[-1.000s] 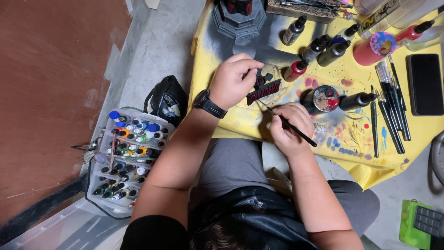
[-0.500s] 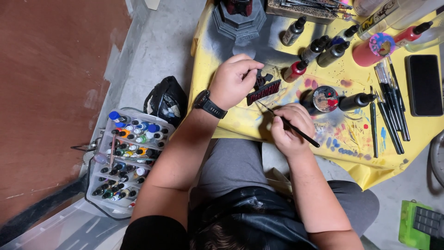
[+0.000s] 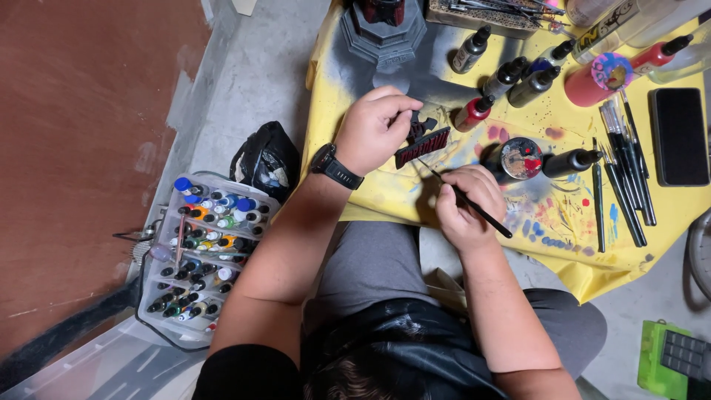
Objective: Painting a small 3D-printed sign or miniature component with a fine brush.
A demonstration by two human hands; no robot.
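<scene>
My left hand (image 3: 376, 127), with a black watch on its wrist, grips a small dark model piece with a dark red slatted part (image 3: 421, 147) above the yellow table cover (image 3: 563, 244). My right hand (image 3: 468, 206) holds a thin black paintbrush (image 3: 474, 209) like a pen. The brush tip points up and left, at the underside of the model piece. A round paint palette (image 3: 521, 158) with red and white paint lies just right of my right hand.
Several dark paint bottles (image 3: 511, 74), a red bottle (image 3: 474, 112), a row of brushes (image 3: 626, 174), a black block (image 3: 678, 135) and a grey model base (image 3: 385, 33) sit on the cover. A tray of paint bottles (image 3: 204, 255) and a black bag (image 3: 268, 159) lie on the floor at left.
Almost nothing has moved. My right hand has shifted the brush very slightly against the model piece; my left hand holds steady.
</scene>
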